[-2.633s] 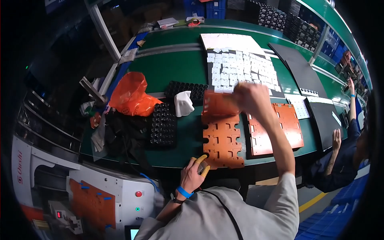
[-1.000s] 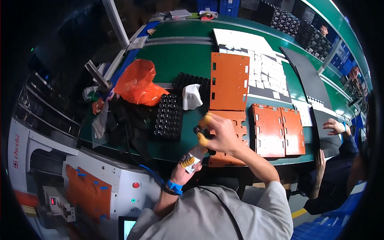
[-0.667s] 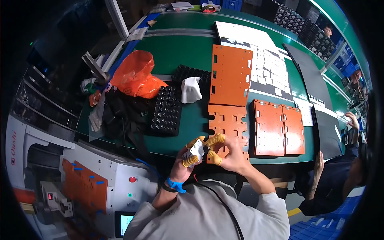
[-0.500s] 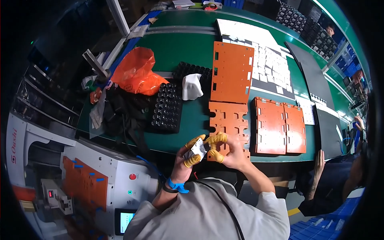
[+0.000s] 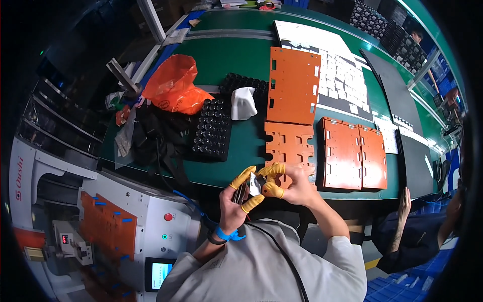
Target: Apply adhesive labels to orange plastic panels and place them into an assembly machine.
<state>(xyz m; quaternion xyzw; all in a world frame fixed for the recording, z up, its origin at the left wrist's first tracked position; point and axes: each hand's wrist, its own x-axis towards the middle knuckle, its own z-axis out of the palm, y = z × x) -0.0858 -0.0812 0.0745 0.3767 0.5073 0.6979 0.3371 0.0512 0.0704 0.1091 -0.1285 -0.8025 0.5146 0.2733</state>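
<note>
**Small pad held at the bench edge**

I see a small pale square piece (image 5: pixel 255 184) pinched between both hands just off the near edge of the green table (image 5: pixel 231 60), its flat face tilted up toward the camera; it is too small to tell a long axis. My left hand (image 5: pixel 236 204) grips a dark stack beneath it, yellow-capped fingers (image 5: pixel 250 203) curled around; my right hand (image 5: pixel 292 183) closes thumb and forefinger on the piece. Just beyond, a notched orange plate (image 5: pixel 289 148) lies at the table edge, with a long orange panel (image 5: pixel 294 85) running away from me and two orange trays (image 5: pixel 352 153) to its right. A black cell tray (image 5: pixel 211 130) sits left, holding dark parts, with a white cloth (image 5: pixel 243 102) and an orange bag (image 5: pixel 173 90) behind. Bare green surface lies open farther back.
</note>
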